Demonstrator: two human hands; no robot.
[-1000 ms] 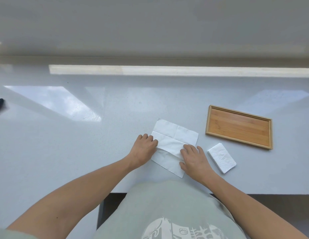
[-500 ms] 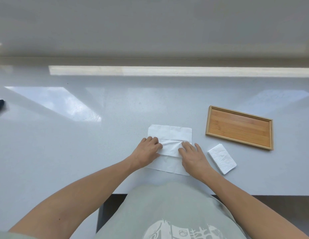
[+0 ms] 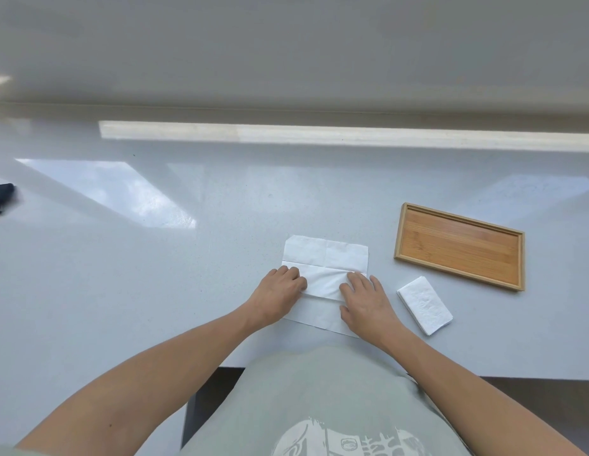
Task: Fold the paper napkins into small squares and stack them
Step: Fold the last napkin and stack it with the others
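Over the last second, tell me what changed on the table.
The open white paper napkin turned from skewed to square with the table edge, and both hands shifted with it: left hand and right hand now press flat on its middle fold. The small folded white napkin and the rectangular wooden tray stayed put.

Glossy pale grey table (image 3: 122, 291), window light reflected, plain grey wall (image 3: 286, 44) behind

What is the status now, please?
Left hand and right hand flat on open napkin. Folded napkin beside empty tray. Nothing in the way.
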